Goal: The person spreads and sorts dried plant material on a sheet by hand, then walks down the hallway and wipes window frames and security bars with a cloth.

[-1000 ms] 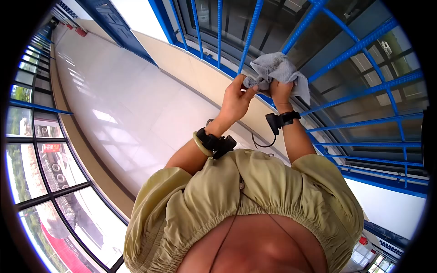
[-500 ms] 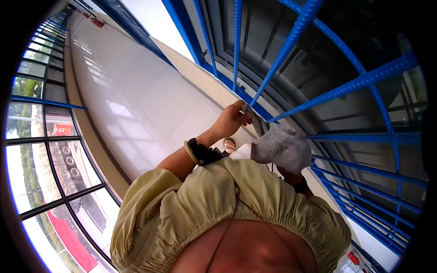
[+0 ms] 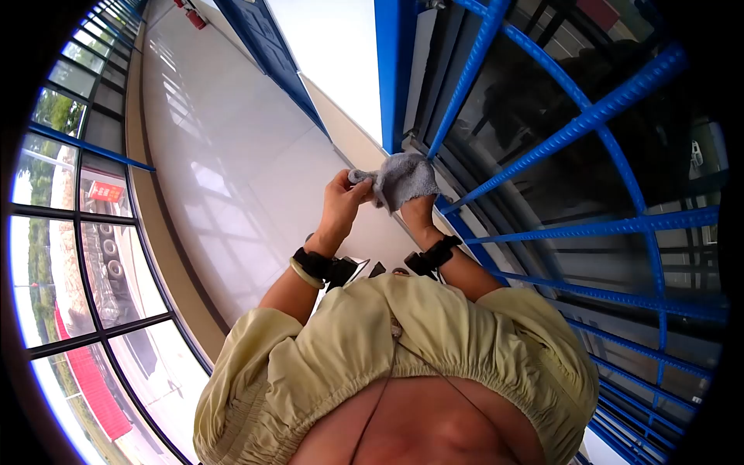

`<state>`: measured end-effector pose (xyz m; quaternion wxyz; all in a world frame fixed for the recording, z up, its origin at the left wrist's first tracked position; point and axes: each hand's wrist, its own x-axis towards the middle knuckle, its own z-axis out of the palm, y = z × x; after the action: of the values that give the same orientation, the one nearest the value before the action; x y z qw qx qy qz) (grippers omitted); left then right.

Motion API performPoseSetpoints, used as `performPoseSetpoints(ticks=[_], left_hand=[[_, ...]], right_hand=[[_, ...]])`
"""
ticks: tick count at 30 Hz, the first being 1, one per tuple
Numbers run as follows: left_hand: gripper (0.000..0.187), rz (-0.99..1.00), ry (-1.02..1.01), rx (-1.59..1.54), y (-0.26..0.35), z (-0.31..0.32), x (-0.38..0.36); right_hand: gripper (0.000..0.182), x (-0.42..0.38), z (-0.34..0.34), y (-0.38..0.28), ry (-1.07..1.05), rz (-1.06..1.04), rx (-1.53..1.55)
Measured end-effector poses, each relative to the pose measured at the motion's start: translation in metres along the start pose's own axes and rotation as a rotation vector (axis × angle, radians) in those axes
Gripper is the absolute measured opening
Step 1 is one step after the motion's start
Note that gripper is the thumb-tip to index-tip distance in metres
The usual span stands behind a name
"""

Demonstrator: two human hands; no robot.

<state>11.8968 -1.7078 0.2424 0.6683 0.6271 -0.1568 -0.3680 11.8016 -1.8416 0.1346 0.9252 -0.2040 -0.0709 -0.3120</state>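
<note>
A grey cloth [image 3: 404,180] hangs between my two hands, close to the blue window bars. My left hand [image 3: 343,203] pinches a twisted corner of it between thumb and fingers. The bulk of the cloth drapes over my right hand [image 3: 419,211], covering its fingers, so only the back of the hand and the wrist show. Black bands circle both wrists, and a pale ring sits on the left one.
Blue ribbed bars [image 3: 577,124] stand in front of dark window glass on the right. A glossy tiled floor [image 3: 225,170] runs along the corridor. On the left is a black-framed window [image 3: 85,209]. Red objects [image 3: 194,17] sit at the far end beside a blue door [image 3: 267,54].
The cloth and my right hand have moved left and forward, away from the lower bars. My left hand has shifted left, still pinching the cloth's corner. The view has turned slightly.
</note>
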Motion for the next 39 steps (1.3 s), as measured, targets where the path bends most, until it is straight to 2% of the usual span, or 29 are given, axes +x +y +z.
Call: performPoseSetpoints(ticks=[1, 3, 6, 9, 11, 12, 15, 16, 17, 19, 22, 24, 26, 29, 30, 33, 34, 35, 36, 37, 39], left_hand=[[0.014, -0.012, -0.004, -0.048, 0.004, -0.011, 0.005], [0.014, 0.008, -0.078, -0.013, 0.011, -0.029, 0.022], [0.015, 0.013, -0.192, 0.004, 0.035, -0.055, 0.053], [0.015, 0.050, -0.267, -0.006, 0.067, -0.091, 0.083], [0.014, 0.066, -0.321, -0.028, 0.095, -0.116, 0.098], [0.014, 0.069, -0.358, -0.025, 0.104, -0.129, 0.109], [0.013, 0.035, -0.504, 0.038, 0.118, -0.156, 0.132], [0.012, 0.021, -0.554, 0.047, 0.113, -0.156, 0.137], [0.011, 0.004, -0.605, 0.057, 0.105, -0.160, 0.140], [0.010, -0.116, -0.733, 0.110, 0.083, -0.170, 0.147], [0.010, -0.214, -0.816, 0.169, 0.053, -0.183, 0.158], [0.012, -0.256, -0.822, 0.253, 0.045, -0.185, 0.171], [0.013, -0.198, -0.857, 0.307, 0.051, -0.181, 0.184], [0.014, -0.166, -0.917, 0.445, 0.065, -0.178, 0.211], [0.014, -0.159, -0.931, 0.499, 0.067, -0.176, 0.219], [0.015, -0.177, -0.958, 0.578, 0.061, -0.178, 0.253], [0.014, -0.207, -0.944, 0.572, 0.060, -0.181, 0.264], [0.015, -0.205, -0.942, 0.544, 0.059, -0.186, 0.274], [0.015, -0.199, -0.941, 0.511, 0.060, -0.189, 0.283], [0.016, -0.192, -0.941, 0.475, 0.063, -0.192, 0.292], [0.015, -0.199, -0.916, 0.489, 0.071, -0.203, 0.308]], right_hand=[[0.040, 0.018, 0.004, 0.010, 0.218, -0.030, -0.207], [0.036, 0.058, -0.022, 0.028, 0.067, -0.111, 0.072], [0.035, 0.101, -0.001, 0.034, 0.752, -0.350, -1.449], [0.032, 0.116, 0.038, 0.031, 0.812, -0.453, -1.577], [0.027, 0.120, 0.092, 0.035, 0.624, -0.699, -1.566], [0.025, 0.129, 0.098, 0.043, 0.451, -0.772, -0.993], [0.028, 0.127, 0.097, 0.041, 0.483, -0.721, -1.443], [0.026, 0.116, 0.085, 0.040, 0.494, -0.726, -1.744], [0.023, 0.103, 0.073, 0.044, 0.621, -0.550, -1.941], [0.023, 0.083, 0.047, 0.063, 0.942, -0.242, -1.050], [0.021, 0.050, -0.006, 0.083, 1.212, -0.119, -0.530], [0.024, 0.061, -0.009, 0.091, 1.281, -0.222, -0.520], [0.030, 0.075, -0.014, 0.104, 1.364, -0.356, -0.564], [0.032, 0.115, -0.025, 0.121, 1.579, -0.423, -0.444], [0.031, 0.119, -0.056, 0.125, 1.693, -0.418, -0.419], [0.031, 0.143, -0.093, 0.143, 1.686, -0.404, -0.487], [0.036, 0.155, -0.077, 0.150, 1.712, -0.367, -0.413], [0.038, 0.157, -0.092, 0.155, 1.769, 0.011, -0.887], [0.039, 0.148, -0.119, 0.155, 1.728, 0.416, -1.354], [0.041, 0.138, -0.149, 0.154, 1.577, 0.847, -1.800], [0.045, 0.156, -0.139, 0.162, 1.258, 1.383, -2.117]])
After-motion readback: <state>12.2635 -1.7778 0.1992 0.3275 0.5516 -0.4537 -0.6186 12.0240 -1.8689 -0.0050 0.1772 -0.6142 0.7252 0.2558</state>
